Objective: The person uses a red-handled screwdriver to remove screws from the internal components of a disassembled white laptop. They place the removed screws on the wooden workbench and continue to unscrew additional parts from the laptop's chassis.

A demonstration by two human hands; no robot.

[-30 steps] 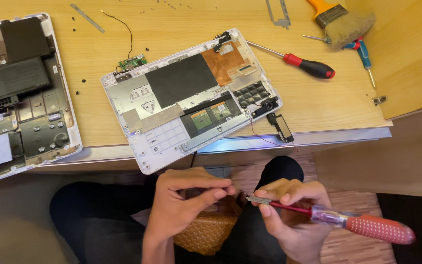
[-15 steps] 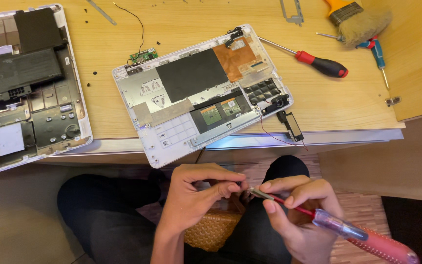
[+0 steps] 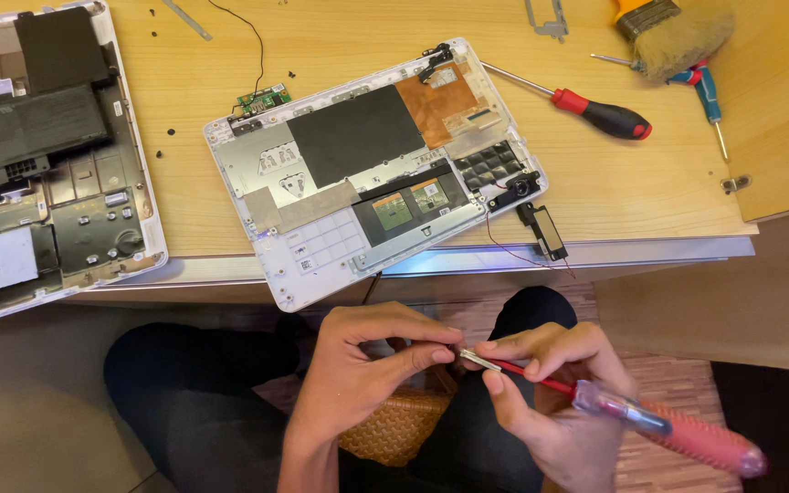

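Note:
My right hand (image 3: 548,388) grips a screwdriver (image 3: 627,415) with a pink and clear handle, its red shaft pointing left. My left hand (image 3: 367,365) pinches the metal tip of that screwdriver between thumb and forefinger, over my lap. Whether a small part sits at the tip I cannot tell. Above the hands, a white opened laptop shell (image 3: 372,164) lies on the wooden desk (image 3: 614,187), its near corner overhanging the desk edge. A small speaker (image 3: 542,228) hangs from it on thin wires.
A second opened laptop base (image 3: 43,155) lies at the left. A red and black screwdriver (image 3: 595,110), a blue-handled screwdriver (image 3: 707,91), a paint brush (image 3: 673,36) and loose screws lie on the desk. A woven basket (image 3: 399,429) rests on my lap.
Both hands have stayed together at the screwdriver tip, shifting slightly; the handle has dropped a little lower right. The view has tilted, so the desk items sit a bit lower in frame.

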